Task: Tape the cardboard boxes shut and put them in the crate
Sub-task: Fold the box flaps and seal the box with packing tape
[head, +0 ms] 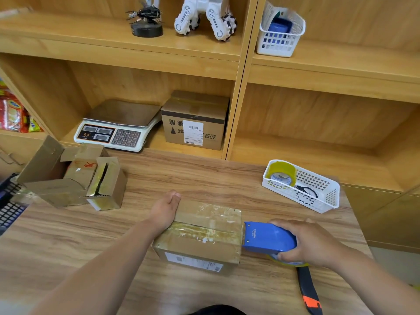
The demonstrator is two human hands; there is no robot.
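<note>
The right hand [311,242] grips the blue tape dispenser [266,237], fingers [286,223] wrapped over its body. Its toothed front edge touches the right end of the cardboard box [204,235], which lies on the worktop [204,176] directly left of those fingers. The box's long axis and its centre seam run leftward from them towards the left hand [164,212]. That hand presses on the far left end; I cannot tell how its fingers are set. The right hand is placed to draw tape leftward along the seam. The dark crate [9,208] sits well left of both hands, nearer the left one.
</note>
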